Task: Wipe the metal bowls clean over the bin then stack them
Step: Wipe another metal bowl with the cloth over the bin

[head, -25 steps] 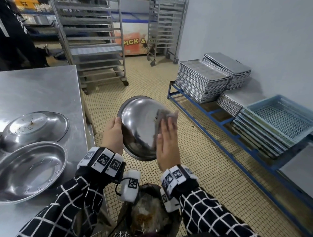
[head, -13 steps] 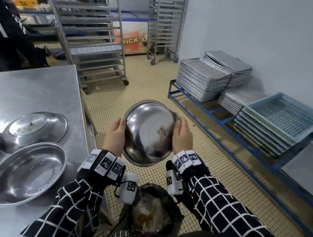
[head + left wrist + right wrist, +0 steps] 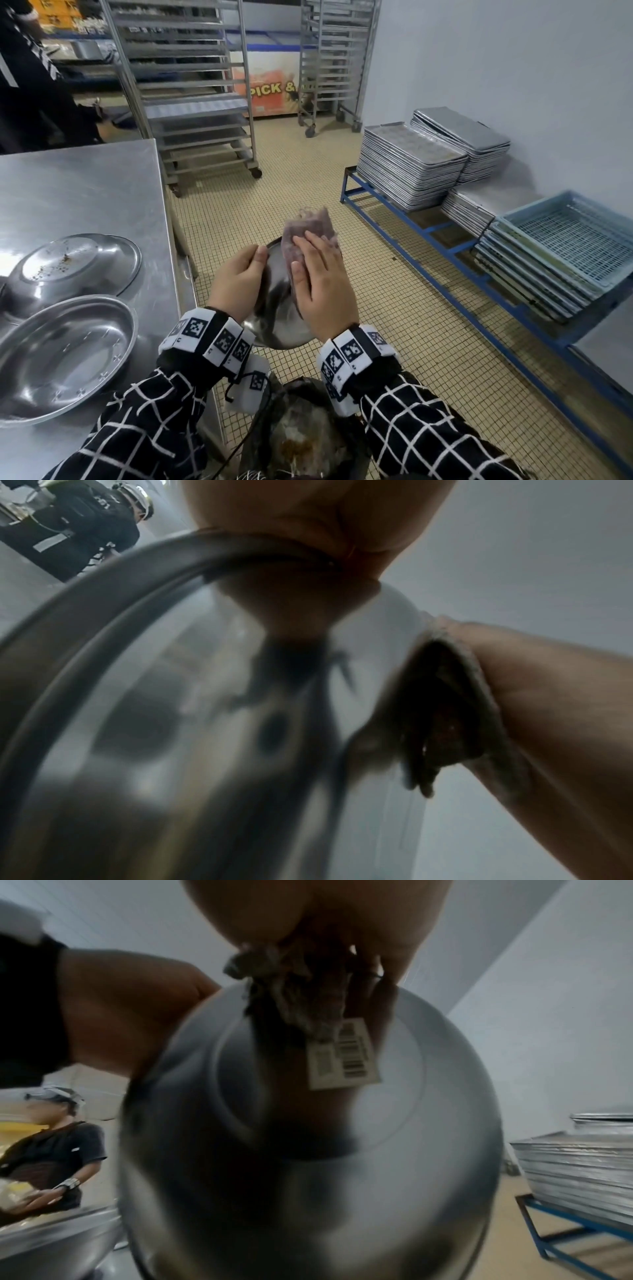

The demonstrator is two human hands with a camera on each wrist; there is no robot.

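My left hand [image 3: 245, 274] grips the left rim of a metal bowl [image 3: 274, 308] held on edge above the black bin [image 3: 301, 435]. My right hand [image 3: 318, 277] lies flat on a grey-purple cloth [image 3: 308, 226], pressing it against the bowl's outer bottom. In the right wrist view the bunched cloth [image 3: 298, 996] sits under my fingers beside a barcode label [image 3: 346, 1053] on the bowl [image 3: 308, 1150]. In the left wrist view the rim [image 3: 103, 620] runs under my thumb. On the steel table [image 3: 85, 192] an upturned bowl [image 3: 75, 267] with crumbs rests next to an upright bowl [image 3: 61, 353].
Stacked baking trays [image 3: 411, 164] and blue crates [image 3: 565, 240] sit on a low blue frame at the right. Wheeled tray racks [image 3: 191, 85] stand behind the table. Another person [image 3: 30, 75] is at the far left. Tiled floor lies between the table and the frame.
My right hand left the bowl's right rim and now presses the cloth on its outer bottom. The bowl has turned more edge-on, still in my left hand.
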